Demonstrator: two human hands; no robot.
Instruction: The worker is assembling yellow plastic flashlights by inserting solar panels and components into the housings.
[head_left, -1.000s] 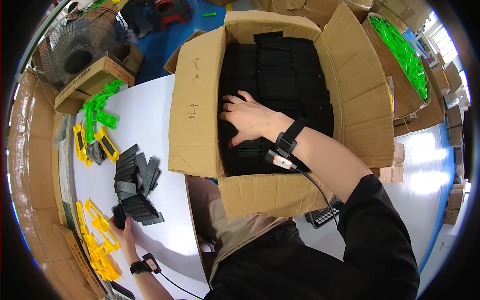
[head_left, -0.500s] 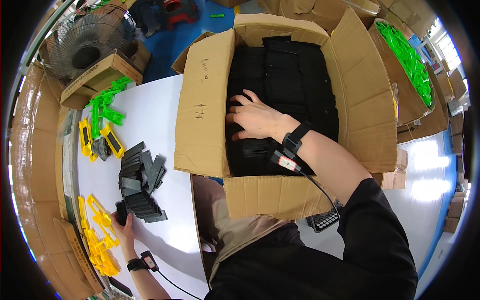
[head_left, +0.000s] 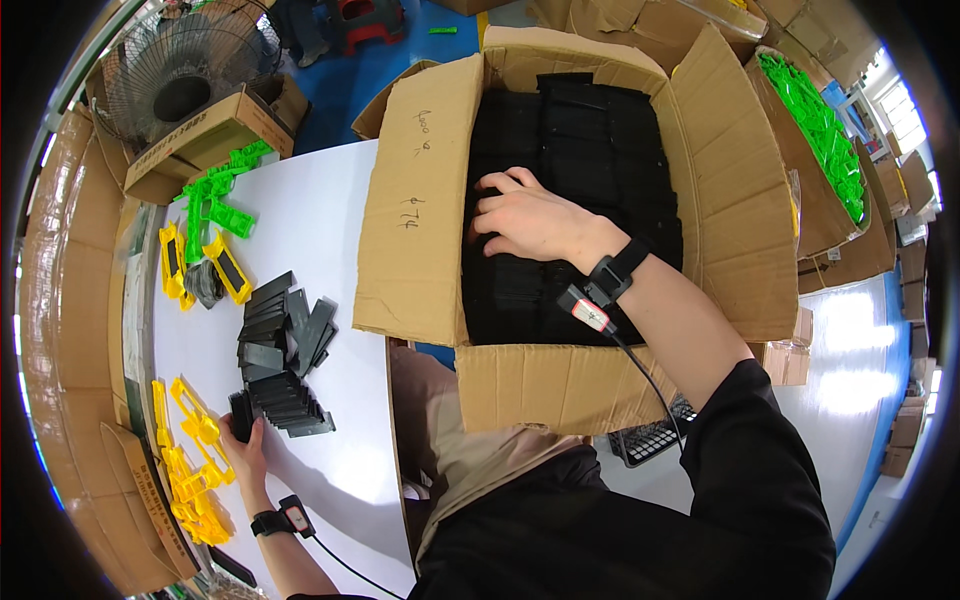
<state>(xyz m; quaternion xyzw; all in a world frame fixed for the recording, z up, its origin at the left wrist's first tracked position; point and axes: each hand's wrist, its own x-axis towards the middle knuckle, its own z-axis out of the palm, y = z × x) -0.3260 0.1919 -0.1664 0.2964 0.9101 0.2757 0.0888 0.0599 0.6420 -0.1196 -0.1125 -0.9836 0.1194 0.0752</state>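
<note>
On the table at the lower left, my left hand (head_left: 245, 452) is closed around black flat plastic pieces (head_left: 241, 415) at the end of a row. Thumb and fingers lie on either side of them. Beside it, more black plastic pieces (head_left: 292, 402) lean in a fanned stack. My right hand (head_left: 540, 222) is inside a large open cardboard box (head_left: 418, 200), over tightly packed black pieces (head_left: 600, 150). Its fingers are bent and apart, their tips down against the pieces by the box's left wall. Nothing shows lifted in it.
Yellow plastic frames (head_left: 195, 490) lie left of my left hand. Green parts (head_left: 215, 205) and yellow parts with black strips (head_left: 228, 268) are farther up the table (head_left: 340, 220). A fan (head_left: 180, 85) stands at the far left. A box of green parts (head_left: 815, 130) is at the right.
My right hand's fingers have drawn closer together and curled more over the black pieces. My left hand keeps its hold at the row's end. The whole view has shifted slightly.
</note>
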